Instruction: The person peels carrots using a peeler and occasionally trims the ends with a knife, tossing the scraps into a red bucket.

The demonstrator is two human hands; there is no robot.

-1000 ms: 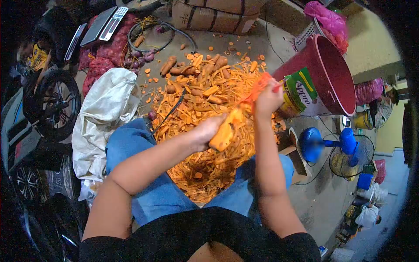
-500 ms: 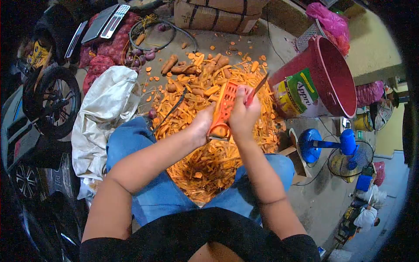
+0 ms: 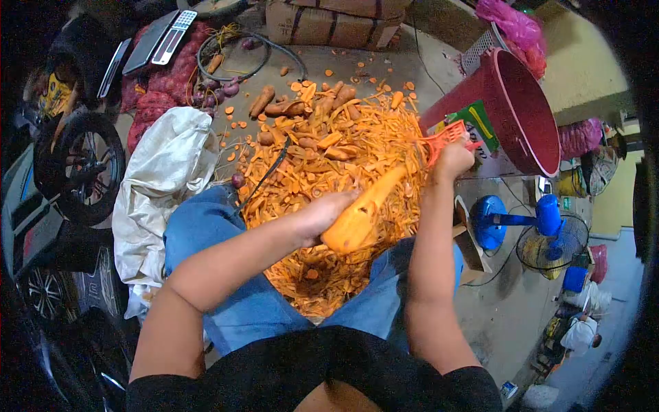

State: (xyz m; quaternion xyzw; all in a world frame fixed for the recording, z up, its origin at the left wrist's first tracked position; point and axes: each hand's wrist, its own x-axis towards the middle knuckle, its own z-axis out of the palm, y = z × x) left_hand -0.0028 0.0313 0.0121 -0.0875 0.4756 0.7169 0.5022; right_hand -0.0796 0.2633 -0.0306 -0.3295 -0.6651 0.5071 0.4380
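Note:
My left hand [image 3: 326,214] is wrapped round the thick lower part of a large peeled carrot [image 3: 367,213]. The carrot slants up to the right, and a dark spot shows on its side. Off to the right, near the bucket, my right hand [image 3: 455,159] grips an orange plastic grater [image 3: 439,141] with a perforated body. A small red piece sticks out beside that hand; I cannot make out what it belongs to. Beneath both hands spreads a heap of carrot shavings and slices [image 3: 384,130]. Several unpeeled brownish carrots [image 3: 285,108] lie at its far side.
A tilted red bucket [image 3: 439,103] stands at the right, with a blue fan [image 3: 491,223] nearer me. White sacking [image 3: 158,178] lies left of my knee. Behind it are red net sacks [image 3: 154,110] of onions and a scale [image 3: 154,44]. A cardboard box [image 3: 329,27] sits at the back.
My right hand has moved right with the grater, away from the carrot. The carrot, hidden behind the grater before, now shows fully in my left hand. The knife blade seen earlier no longer shows.

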